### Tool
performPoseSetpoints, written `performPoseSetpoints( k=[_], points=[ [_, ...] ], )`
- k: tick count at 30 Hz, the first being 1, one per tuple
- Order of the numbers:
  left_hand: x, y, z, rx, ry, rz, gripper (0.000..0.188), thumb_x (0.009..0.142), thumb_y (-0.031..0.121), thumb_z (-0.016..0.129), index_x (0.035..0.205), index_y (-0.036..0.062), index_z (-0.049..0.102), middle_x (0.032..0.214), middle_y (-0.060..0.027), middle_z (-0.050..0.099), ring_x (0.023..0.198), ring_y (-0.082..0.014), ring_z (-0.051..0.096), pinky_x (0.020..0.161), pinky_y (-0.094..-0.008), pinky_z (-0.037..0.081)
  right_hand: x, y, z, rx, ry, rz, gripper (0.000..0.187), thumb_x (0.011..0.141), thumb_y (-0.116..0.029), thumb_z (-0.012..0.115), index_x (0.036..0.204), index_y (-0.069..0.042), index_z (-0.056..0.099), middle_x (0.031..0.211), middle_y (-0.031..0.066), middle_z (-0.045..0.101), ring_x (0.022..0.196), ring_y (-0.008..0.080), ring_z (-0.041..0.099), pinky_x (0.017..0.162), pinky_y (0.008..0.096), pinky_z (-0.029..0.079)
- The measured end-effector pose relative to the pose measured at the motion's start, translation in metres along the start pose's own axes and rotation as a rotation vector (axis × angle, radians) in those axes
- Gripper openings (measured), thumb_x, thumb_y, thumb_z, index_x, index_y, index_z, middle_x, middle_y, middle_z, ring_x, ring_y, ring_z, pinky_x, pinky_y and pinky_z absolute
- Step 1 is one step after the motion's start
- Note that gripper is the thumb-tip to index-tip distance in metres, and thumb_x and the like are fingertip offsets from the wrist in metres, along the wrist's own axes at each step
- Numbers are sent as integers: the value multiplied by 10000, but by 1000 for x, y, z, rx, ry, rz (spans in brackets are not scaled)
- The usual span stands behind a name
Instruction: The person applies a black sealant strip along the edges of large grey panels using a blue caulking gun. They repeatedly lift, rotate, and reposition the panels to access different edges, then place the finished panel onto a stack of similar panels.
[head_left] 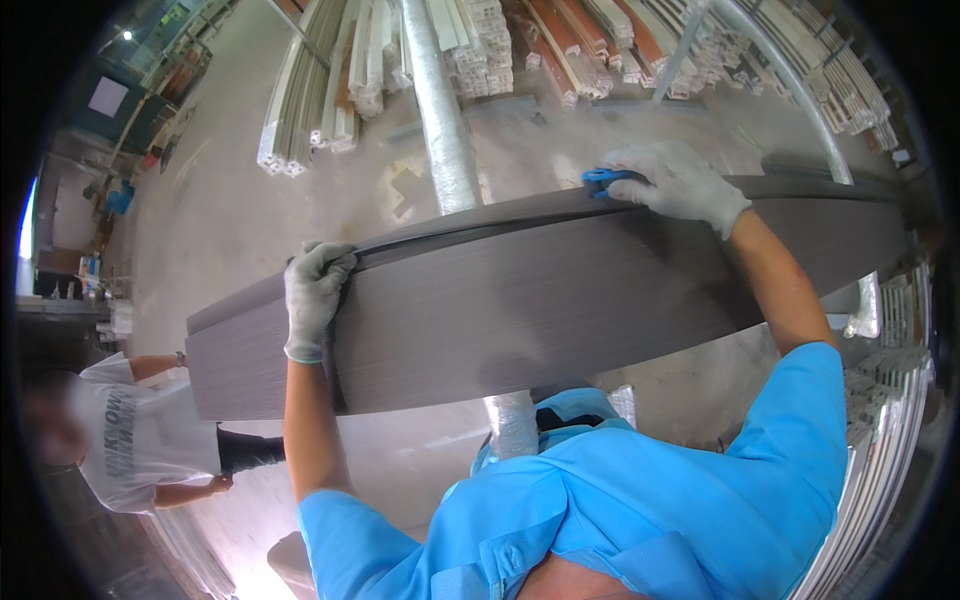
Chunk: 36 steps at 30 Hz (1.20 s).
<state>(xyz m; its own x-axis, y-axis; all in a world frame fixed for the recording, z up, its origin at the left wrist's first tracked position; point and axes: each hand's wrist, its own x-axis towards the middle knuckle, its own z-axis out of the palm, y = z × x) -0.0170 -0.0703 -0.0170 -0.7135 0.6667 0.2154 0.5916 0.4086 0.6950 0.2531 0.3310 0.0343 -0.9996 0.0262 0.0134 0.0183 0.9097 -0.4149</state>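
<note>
A long dark-grey panel [520, 300] with a wood-like grain lies across in front of me. Along its far side runs a raised lip with a dark groove. My left hand [315, 295], in a whitish glove, has its fingers curled over that far edge. Below it a dark band runs down the panel; whether strip or shadow, I cannot tell. My right hand [690, 185], gloved too, is closed around a small blue-and-black hand tool [610, 181] at the far edge, farther right. The tool's working end is not clear.
Wrapped support bars [445, 130] pass beneath the panel. Stacks of long white and brown profiles [480, 45] lie on the floor beyond, and more profiles [880, 430] at the right. Another person in a white shirt [150, 430] stands at the left, near the panel's end.
</note>
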Motion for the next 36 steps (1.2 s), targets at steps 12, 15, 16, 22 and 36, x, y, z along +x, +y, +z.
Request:
performPoseSetpoints(
  k=[12,15,16,22,36],
  points=[
    [0,-3,13,-98,75,-160,60,821,-10,738,817,-26,681,776,-45,661,759,-154,563,728,-298,480,31,13,13,-5,-74,-161,226,887,-348,742,966,-136,730,751,82,682,703,310,661,644,411,498],
    [0,-5,13,1,90,-60,80,822,1,742,801,-23,669,740,-37,642,734,-138,547,698,-286,461,77,-15,35,-39,-111,-244,217,896,-364,734,945,-152,730,672,67,642,627,283,647,584,407,489],
    [1,-5,12,-64,65,-134,81,824,1,742,800,-22,669,731,-33,637,723,-134,542,686,-284,456,92,-27,44,-12,-99,-323,221,901,-372,727,949,-157,733,660,67,635,607,272,642,564,409,483],
    [0,-6,13,-132,97,-178,93,846,-12,743,803,-15,660,730,-11,570,682,-117,487,654,-266,428,140,-58,72,-98,-154,-369,241,914,-391,706,981,-163,746,639,72,624,584,244,635,546,412,480],
    [3,-9,10,-116,40,-212,116,828,26,747,791,-3,641,719,-25,545,639,-102,491,582,-280,417,55,4,25,41,-131,-163,243,859,-313,763,1002,-119,735,733,108,676,709,282,669,685,397,495]
  ],
)
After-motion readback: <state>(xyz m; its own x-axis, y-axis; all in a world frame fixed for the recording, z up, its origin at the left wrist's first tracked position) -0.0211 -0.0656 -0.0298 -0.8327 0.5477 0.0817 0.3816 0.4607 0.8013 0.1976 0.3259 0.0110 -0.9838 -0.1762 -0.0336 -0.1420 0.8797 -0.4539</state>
